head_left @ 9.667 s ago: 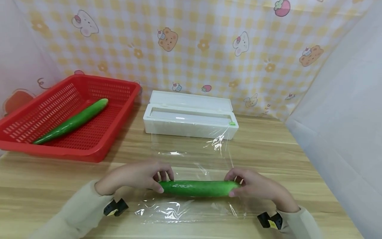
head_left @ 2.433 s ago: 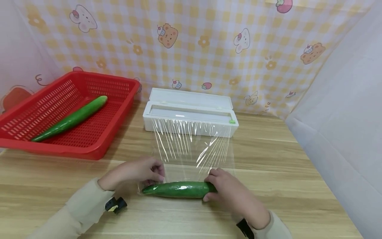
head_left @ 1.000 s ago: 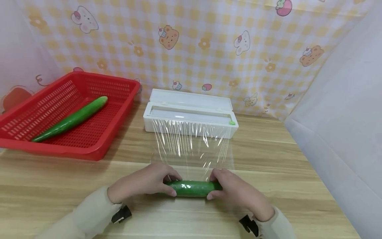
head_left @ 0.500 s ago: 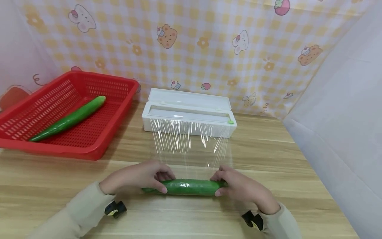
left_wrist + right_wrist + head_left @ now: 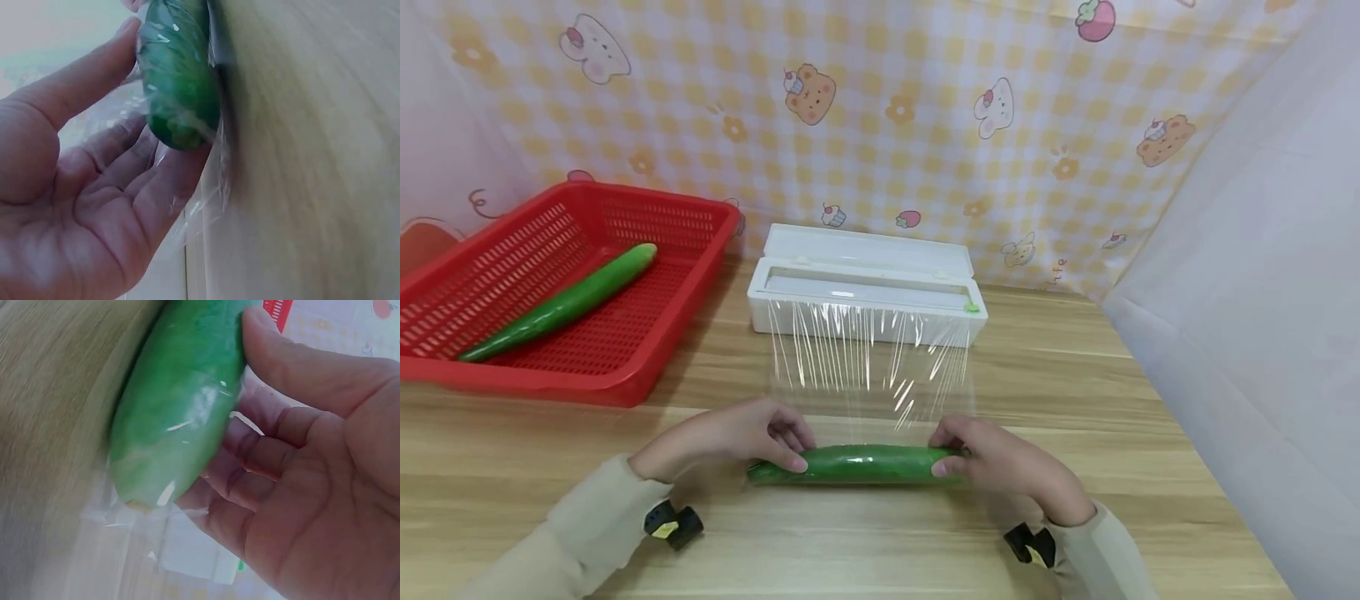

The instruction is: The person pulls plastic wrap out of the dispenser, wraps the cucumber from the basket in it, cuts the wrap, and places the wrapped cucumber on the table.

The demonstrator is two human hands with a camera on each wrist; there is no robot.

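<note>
A long green cucumber (image 5: pixel 872 464) lies crosswise near the front of the table, with clear film around it. At its left end my left hand (image 5: pixel 748 435) grips it, thumb on the near side and fingers behind. My right hand (image 5: pixel 1011 462) holds the right end in the same way. From the cucumber a sheet of cling film (image 5: pixel 872 392), creased and shiny, runs back to a white wrap dispenser (image 5: pixel 865 323) with its lid up. Loose film (image 5: pixel 215 181) sticks out past the tip in the left wrist view, and the pale end of the cucumber (image 5: pixel 162 450) shows in the right wrist view.
On the left stands a red plastic basket (image 5: pixel 625 383) with a second cucumber (image 5: pixel 568 307) in it. A small green slider (image 5: pixel 972 307) sits at the dispenser's right end. Behind the wooden table (image 5: pixel 1075 400) hangs a checked cloth (image 5: pixel 880 125); a white sheet (image 5: pixel 1247 250) borders the right.
Film once spread flat before the cucumber is now around it, and the stretch to the dispenser is tauter. Since one second ago, my left hand has shifted left along the cucumber.
</note>
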